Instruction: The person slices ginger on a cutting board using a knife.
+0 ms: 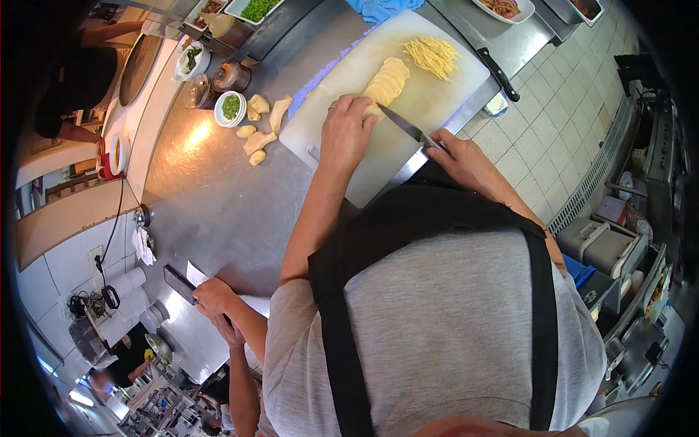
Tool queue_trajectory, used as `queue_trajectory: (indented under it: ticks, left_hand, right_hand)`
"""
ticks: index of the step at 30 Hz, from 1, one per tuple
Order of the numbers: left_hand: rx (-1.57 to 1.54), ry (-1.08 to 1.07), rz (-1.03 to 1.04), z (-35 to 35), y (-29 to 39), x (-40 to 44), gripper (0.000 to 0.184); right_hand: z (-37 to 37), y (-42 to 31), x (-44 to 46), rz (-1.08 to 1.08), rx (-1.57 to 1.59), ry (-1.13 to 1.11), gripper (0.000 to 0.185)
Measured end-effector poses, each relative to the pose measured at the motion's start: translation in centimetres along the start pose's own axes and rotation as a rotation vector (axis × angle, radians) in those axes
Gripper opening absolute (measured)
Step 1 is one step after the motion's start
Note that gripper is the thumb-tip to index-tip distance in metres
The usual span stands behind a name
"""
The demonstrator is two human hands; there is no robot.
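On the white cutting board (309, 131), my left hand (345, 135) is closed over the near end of a row of pale yellow ginger slices (389, 79). Its fingers press on the piece there, which they partly cover. My right hand (464, 162) grips the handle of a knife (400, 125), its blade pointing up and left, with the tip close to my left fingertips. Beyond the slices lies a heap of thin ginger shreds (431, 57). Several peeled ginger pieces (258, 138) sit on the steel counter, left of the board.
A second knife (499, 74) with a black handle lies along the right counter edge. A cup of chopped greens (231, 108) and sauce jars (231, 76) stand at left. A blue cloth (384, 9) is behind the board. Another person's hands (216, 298) hold a phone (179, 282) at lower left.
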State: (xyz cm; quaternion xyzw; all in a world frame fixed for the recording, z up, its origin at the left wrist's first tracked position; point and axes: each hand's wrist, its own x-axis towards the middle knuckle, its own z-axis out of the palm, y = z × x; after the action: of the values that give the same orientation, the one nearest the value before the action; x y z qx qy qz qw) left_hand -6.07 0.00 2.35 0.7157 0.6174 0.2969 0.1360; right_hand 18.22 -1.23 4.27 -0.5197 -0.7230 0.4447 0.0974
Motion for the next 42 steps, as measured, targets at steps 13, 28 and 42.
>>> queue_trajectory:
  ticks: [13, 28, 42]
  left_hand:
    - [0.002, 0.056, 0.018, 0.5, -1.3, 1.6, 0.032]
    - [0.179, 0.004, 0.058, 4.6, 1.3, 7.7, 0.069]
    - [-0.128, 0.167, 0.038, 1.3, -0.5, 6.0, 0.045]
  right_hand:
    - [-0.6, 0.9, 2.1, -0.067, -0.030, 0.044, 0.036]
    - [-6.1, 2.6, 3.0, -0.040, -0.359, 0.298, 0.031]
    - [-8.3, 2.9, 5.3, -0.027, -0.272, 0.227, 0.038]
